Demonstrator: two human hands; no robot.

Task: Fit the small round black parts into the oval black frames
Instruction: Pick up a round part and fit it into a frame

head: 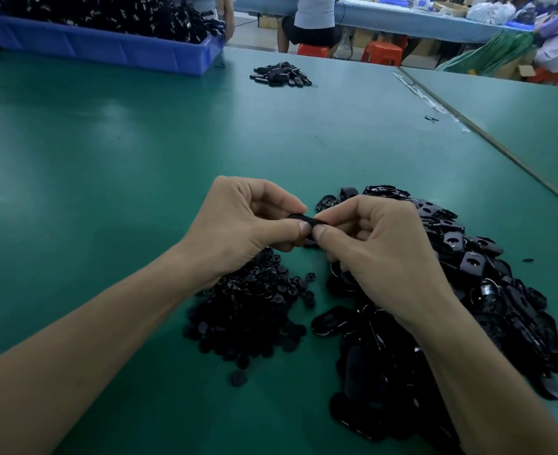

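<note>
Green table [106, 159] pretty much everywhere, and dead centre both hands are busy on one black frame [302, 219]. Left hand [248, 221] comes in from 8 o'clock, right hand [379, 254] from 5 o'clock, and they meet just above the mat.

The frame sits right between them, at 3 o'clock of the left hand and 9 o'clock of the right. Each hand pinches it with thumb and forefinger, and the two thumb tips almost touch on its near edge. The other fingers on both hands are curled in underneath. Fingers hide most of the frame, so I can't tell if a round part is seated in it.

At 6 o'clock of the left hand is the heap of round parts [248, 310], lying loose on the table, with one stray [238, 378] a bit further out toward 6. The frame pile [468, 290] spreads from 3 to 5 o'clock of the right hand, and that wrist hangs over it.

Way off at 12 o'clock there's a small heap [280, 73] of black pieces. At 10 to 11 o'clock a blue bin [106, 47] is piled high with black stuff. Past the table's far edge, around 12 to 1 o'clock, are red stools [382, 52] and people at another bench.
</note>
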